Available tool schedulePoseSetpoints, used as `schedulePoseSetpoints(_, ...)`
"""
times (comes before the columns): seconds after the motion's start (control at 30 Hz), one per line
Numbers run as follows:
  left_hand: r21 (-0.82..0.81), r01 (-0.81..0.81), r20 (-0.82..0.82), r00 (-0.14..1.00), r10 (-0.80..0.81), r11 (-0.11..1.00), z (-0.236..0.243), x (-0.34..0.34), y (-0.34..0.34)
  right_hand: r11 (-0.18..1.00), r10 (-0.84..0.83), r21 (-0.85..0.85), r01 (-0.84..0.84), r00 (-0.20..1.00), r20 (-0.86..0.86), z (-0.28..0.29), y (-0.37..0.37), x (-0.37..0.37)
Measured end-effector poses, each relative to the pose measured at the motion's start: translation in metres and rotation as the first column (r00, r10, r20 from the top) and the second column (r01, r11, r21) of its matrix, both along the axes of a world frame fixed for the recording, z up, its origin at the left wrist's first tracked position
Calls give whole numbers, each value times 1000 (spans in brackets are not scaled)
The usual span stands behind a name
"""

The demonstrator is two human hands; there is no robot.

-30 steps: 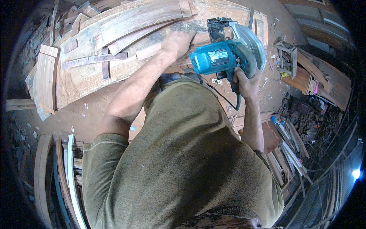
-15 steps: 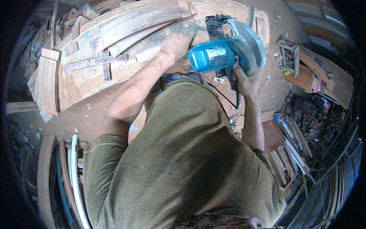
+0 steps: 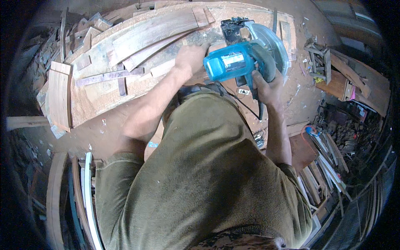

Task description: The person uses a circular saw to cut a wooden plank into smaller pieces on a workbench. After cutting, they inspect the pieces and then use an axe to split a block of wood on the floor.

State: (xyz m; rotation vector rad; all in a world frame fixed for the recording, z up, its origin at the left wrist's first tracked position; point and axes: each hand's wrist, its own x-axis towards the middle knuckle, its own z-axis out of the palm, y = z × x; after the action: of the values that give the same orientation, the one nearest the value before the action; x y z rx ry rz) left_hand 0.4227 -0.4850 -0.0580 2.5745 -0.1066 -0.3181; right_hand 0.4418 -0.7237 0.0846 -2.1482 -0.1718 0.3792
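A teal circular saw (image 3: pixel 229 62) with a black base and clear guard lies over the right part of the wooden workbench (image 3: pixel 91 100). My right hand (image 3: pixel 266 85) is closed round its rear handle, cord hanging below. My left hand (image 3: pixel 191 58) is closed on a light wooden board (image 3: pixel 160 68) just left of the saw's base, which partly hides it. Beyond my left hand lie overlapping planks (image 3: pixel 154 29) and two crossed dark strips (image 3: pixel 106 76).
A stacked board piece (image 3: pixel 59 93) sits at the bench's left end. Long lumber (image 3: pixel 88 196) is at lower left. At right are a wooden frame (image 3: pixel 327 66), leaning boards (image 3: pixel 362 85) and more offcuts (image 3: pixel 321 166). A power socket (image 3: pixel 244 91) shows below the saw.
The view has shifted slightly. The saw, in my right hand, has moved a little left along the bench, and my left hand has moved slightly with it, still on the board.
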Motion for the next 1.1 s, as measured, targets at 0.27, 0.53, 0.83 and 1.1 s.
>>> schedulePoseSetpoints(0.27, 90, -6, -18, 1000, 8, 996, -4, -11, 0, 995, 103, 5, -104, 991, 84, 3, 7, 12)
schedulePoseSetpoints(0.53, 119, -59, -48, 997, 65, 991, -31, -19, -1, 993, 12, 117, -18, 999, 52, -8, 36, 45)
schedulePoseSetpoints(0.83, 213, -83, 33, 996, 77, 974, -68, -14, 9, 984, 79, -156, -81, 997, -21, 9, 18, 39)
schedulePoseSetpoints(1.1, 170, -4, -8, 1000, 6, 985, 9, 15, 6, 985, -82, -146, 93, 994, 78, 0, -44, -42)
